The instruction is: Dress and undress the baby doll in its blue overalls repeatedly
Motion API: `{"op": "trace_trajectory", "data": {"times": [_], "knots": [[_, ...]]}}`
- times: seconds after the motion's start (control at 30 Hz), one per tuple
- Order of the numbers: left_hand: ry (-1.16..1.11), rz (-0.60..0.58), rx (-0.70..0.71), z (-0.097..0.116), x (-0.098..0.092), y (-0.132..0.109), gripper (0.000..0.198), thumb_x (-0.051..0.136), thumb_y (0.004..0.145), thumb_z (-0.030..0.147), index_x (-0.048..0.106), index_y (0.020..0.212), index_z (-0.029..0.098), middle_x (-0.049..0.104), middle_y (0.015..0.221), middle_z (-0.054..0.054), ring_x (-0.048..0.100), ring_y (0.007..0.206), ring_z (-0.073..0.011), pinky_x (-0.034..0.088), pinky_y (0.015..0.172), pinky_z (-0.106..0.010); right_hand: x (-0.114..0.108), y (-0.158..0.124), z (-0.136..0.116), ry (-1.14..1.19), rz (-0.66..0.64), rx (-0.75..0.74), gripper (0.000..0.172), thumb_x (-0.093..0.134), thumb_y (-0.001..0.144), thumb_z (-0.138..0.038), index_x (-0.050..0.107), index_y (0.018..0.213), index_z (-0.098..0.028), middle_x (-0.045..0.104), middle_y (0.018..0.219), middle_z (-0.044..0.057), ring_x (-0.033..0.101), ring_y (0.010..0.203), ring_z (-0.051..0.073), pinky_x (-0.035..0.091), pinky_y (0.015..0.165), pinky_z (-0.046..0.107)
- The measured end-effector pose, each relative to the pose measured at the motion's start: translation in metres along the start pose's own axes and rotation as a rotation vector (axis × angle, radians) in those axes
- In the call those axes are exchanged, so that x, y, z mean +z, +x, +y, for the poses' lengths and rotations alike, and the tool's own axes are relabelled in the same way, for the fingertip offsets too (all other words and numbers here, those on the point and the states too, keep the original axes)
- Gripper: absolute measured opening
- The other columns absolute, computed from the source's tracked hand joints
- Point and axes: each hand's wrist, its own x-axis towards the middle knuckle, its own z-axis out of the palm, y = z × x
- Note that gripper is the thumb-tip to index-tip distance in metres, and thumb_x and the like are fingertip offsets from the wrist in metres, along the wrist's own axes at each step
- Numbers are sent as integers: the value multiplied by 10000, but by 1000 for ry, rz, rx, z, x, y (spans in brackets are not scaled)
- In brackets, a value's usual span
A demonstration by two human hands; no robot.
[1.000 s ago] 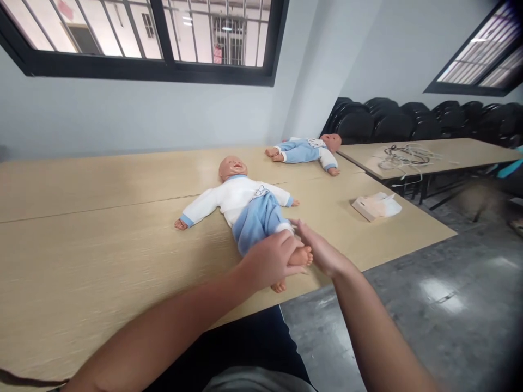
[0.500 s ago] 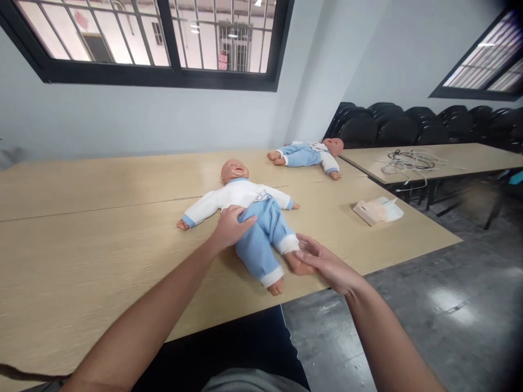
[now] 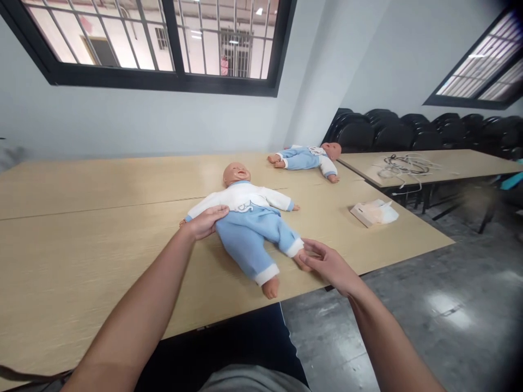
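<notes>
A baby doll (image 3: 237, 197) lies on its back on the table, head towards the wall, in a white top and light blue trousers (image 3: 245, 239) with white cuffs. At the waist on the doll's left-hand side in view, my left hand (image 3: 206, 222) grips the trousers' edge, thumb on top; its fingertips are partly hidden. My right hand (image 3: 327, 264) is closed around the doll's foot (image 3: 302, 260) on the right, just below the cuff. The other bare foot (image 3: 270, 287) rests near the table's front edge.
A second doll (image 3: 304, 158) in similar clothes lies farther back. An open pack of tissues or wipes (image 3: 373, 212) sits to the right. Tangled cables (image 3: 408, 165) lie on another table, with stacked black chairs (image 3: 392, 130) behind. The table's front edge (image 3: 241, 309) is close to my body.
My left hand has moved left, and the trousers' waist is now pulled out wider and straighter. The doll's legs have spread slightly apart. My right hand stays at the foot.
</notes>
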Motion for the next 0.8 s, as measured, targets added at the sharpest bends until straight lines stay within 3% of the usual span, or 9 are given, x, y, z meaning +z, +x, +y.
{"op": "trace_trajectory", "data": {"times": [0.17,0.4,0.47,0.6,0.73,0.77,0.8], "knots": [[98,231,175,-10,8,12,391,630,872,551,565,1088,232,628,983,-13,598,868,-166,477,784,-270,-4,5,9,-133,39,-76,558,819,791,-478,714,1286,-243,779,1195,109,728,1123,335,562,1039,535],[409,480,340,4,12,-2,160,689,840,308,627,957,218,581,1124,-73,515,1109,-246,416,1023,-381,2,4,23,-357,168,-170,417,727,840,-439,731,1210,-245,788,1113,92,728,1048,313,548,1006,514],[466,420,371,5,7,-11,183,663,876,333,615,1016,226,593,1062,-62,541,1040,-237,446,950,-366,3,6,29,-391,193,-208,424,716,851,-448,715,1223,-245,780,1112,96,724,1039,309,555,985,504],[503,59,255,-5,-6,-28,406,709,867,443,602,1186,215,605,890,-12,545,792,-194,438,740,-314,8,2,41,-524,257,-380,411,656,917,-453,675,1259,-226,729,1195,129,690,1095,320,546,989,524],[431,-37,113,-12,-13,-34,388,783,791,537,655,925,195,514,717,29,447,660,-158,342,627,-290,46,-28,53,-677,649,-754,351,621,934,-278,629,1283,-241,615,1280,167,592,1225,365,479,1049,612],[399,-35,110,-12,-13,-33,398,777,790,561,637,852,194,494,704,31,424,650,-150,327,618,-288,62,-38,56,-678,663,-869,360,628,917,-222,620,1274,-265,610,1221,148,611,1174,346,508,1016,592],[372,-23,122,-12,-13,-32,420,763,794,587,612,808,196,485,708,30,415,655,-147,325,620,-286,79,-48,60,-669,558,-1002,384,642,894,-195,609,1265,-289,609,1146,120,639,1092,320,551,958,553]]}}
